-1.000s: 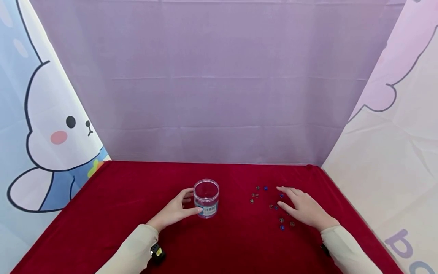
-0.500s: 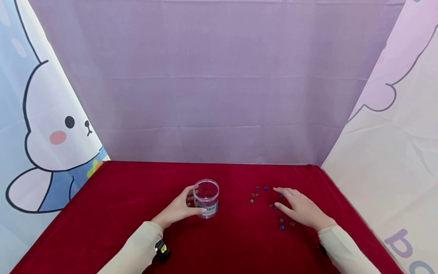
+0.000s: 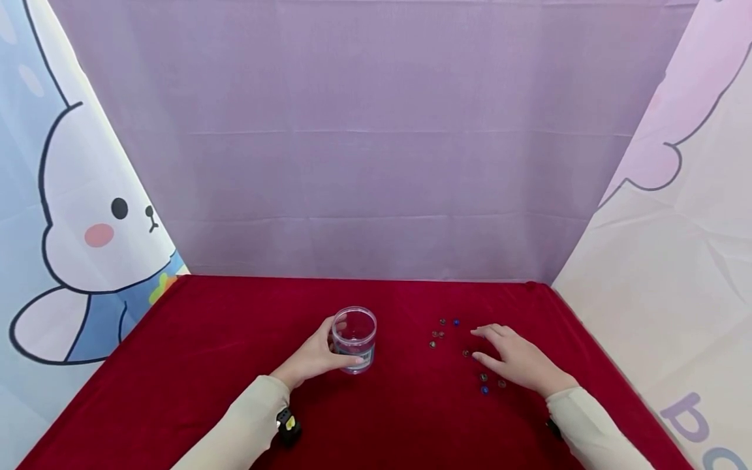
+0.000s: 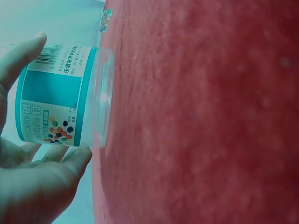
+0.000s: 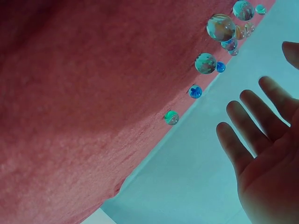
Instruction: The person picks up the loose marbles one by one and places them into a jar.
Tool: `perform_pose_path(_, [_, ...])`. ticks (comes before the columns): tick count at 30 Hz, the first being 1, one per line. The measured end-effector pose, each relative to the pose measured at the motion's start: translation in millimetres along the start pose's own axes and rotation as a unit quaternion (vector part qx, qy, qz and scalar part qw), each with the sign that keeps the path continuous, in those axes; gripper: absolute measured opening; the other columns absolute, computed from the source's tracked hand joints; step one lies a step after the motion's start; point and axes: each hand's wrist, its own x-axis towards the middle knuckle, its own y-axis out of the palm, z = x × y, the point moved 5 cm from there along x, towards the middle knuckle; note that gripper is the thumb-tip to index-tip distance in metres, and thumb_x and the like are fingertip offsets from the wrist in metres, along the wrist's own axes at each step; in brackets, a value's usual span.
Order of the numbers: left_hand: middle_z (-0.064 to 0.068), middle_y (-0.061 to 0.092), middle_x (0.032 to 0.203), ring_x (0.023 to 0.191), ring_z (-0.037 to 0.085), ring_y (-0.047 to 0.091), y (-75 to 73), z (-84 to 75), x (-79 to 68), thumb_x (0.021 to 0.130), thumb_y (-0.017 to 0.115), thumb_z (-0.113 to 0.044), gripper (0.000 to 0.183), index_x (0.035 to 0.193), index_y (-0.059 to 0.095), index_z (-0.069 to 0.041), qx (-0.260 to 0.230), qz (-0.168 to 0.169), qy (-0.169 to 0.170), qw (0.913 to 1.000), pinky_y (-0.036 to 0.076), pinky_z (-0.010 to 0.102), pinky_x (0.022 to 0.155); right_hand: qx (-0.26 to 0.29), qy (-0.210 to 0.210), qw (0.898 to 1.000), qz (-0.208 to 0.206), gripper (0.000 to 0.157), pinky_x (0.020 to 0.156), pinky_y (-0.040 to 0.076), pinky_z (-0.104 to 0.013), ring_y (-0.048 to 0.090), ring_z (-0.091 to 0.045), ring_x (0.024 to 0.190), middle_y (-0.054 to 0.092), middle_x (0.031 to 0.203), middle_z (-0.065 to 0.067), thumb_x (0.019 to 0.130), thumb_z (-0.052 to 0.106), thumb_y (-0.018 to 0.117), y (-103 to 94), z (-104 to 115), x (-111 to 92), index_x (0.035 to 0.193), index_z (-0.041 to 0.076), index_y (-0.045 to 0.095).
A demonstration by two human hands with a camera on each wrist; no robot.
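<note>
Wrapping thumb and fingers round the clear jar [image 3: 354, 339], the left hand [image 3: 314, 359] grips it upright on the red cloth [image 3: 205, 352]. The right hand [image 3: 519, 362] hovers palm-down, fingers spread and holding nothing, over scattered marbles [image 3: 437, 334] well right of the jar.

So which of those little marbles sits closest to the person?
The blue marble at the near end of the scatter, just left of the right hand; the others lie farther back.

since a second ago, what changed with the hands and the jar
The left hand closed further round the clear jar and now grips it. The right hand drew back slightly over the marbles, fingers spread. Jar and marbles stayed put on the red cloth.
</note>
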Motion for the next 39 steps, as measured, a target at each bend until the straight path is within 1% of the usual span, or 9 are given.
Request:
perform_pose_path(6, [0.017, 0.041, 0.151, 0.136, 0.036, 0.04, 3.2, 0.4, 2.8, 0.078, 0.089, -0.023, 0.099, 0.154, 0.028, -0.009, -0.004, -0.009, 0.006, 0.9999, 0.045, 0.054, 0.101, -0.008, -0.004, 1.0, 0.012, 0.039, 0.092, 0.053, -0.044, 0.056, -0.026, 0.115, 0.061, 0.124, -0.004, 0.091, 0.026, 0.075, 1.9, -0.5, 0.0, 0.125, 0.008, 0.067])
perform_pose_path(10, [0.016, 0.041, 0.151, 0.135, 0.035, 0.04, 5.1, 1.0, 3.9, 0.077, 0.089, -0.023, 0.1, 0.155, 0.027, -0.01, -0.007, -0.007, 0.007, 0.9999, 0.047, 0.053, 0.1, -0.01, -0.008, 1.0, 0.017, 0.035, 0.091, 0.053, -0.043, 0.057, -0.025, 0.113, 0.062, 0.121, -0.003, 0.09, 0.025, 0.076, 3.7, -1.9, 0.7, 0.121, 0.009, 0.069])
perform_pose_path(15, [0.016, 0.04, 0.152, 0.138, 0.034, 0.037, 6.5, 2.3, 4.8, 0.078, 0.089, -0.022, 0.098, 0.154, 0.029, -0.01, -0.016, 0.0, 0.007, 0.9998, 0.044, 0.053, 0.103, -0.013, -0.015, 1.0, 0.022, 0.032, 0.088, 0.054, -0.039, 0.059, -0.022, 0.106, 0.064, 0.115, -0.002, 0.089, 0.022, 0.078, 6.4, -3.5, 2.1, 0.117, 0.009, 0.07])
perform_pose_path(23, [0.016, 0.042, 0.15, 0.137, 0.033, 0.039, 6.3, 4.8, 6.5, 0.078, 0.089, -0.023, 0.094, 0.152, 0.033, -0.009, -0.008, 0.0, 0.005, 1.0, 0.042, 0.054, 0.105, -0.008, 0.0, 0.999, 0.04, 0.027, 0.083, 0.055, -0.037, 0.058, -0.02, 0.1, 0.065, 0.106, 0.002, 0.086, 0.018, 0.08, 7.6, -2.7, 4.8, 0.111, 0.013, 0.072])
perform_pose_path(31, [0.016, 0.041, 0.151, 0.137, 0.034, 0.038, 6.1, 3.7, 6.0, 0.078, 0.089, -0.022, 0.094, 0.152, 0.031, -0.009, -0.011, 0.0, -0.004, 0.9999, 0.042, 0.054, 0.105, 0.007, -0.002, 0.999, 0.043, 0.024, 0.079, 0.056, -0.037, 0.062, -0.021, 0.095, 0.068, 0.101, 0.001, 0.084, 0.014, 0.081, 6.6, -2.2, 8.7, 0.106, 0.01, 0.074])
perform_pose_path(39, [0.016, 0.038, 0.153, 0.139, 0.034, 0.036, 6.7, 6.4, 7.8, 0.078, 0.089, -0.027, 0.097, 0.152, 0.03, -0.009, -0.008, 0.007, -0.012, 0.9999, 0.041, 0.053, 0.106, 0.027, 0.002, 0.999, 0.045, 0.019, 0.076, 0.056, -0.033, 0.066, -0.018, 0.088, 0.069, 0.096, 0.001, 0.085, 0.011, 0.081, 9.6, -4.5, 13.6, 0.102, 0.008, 0.074])
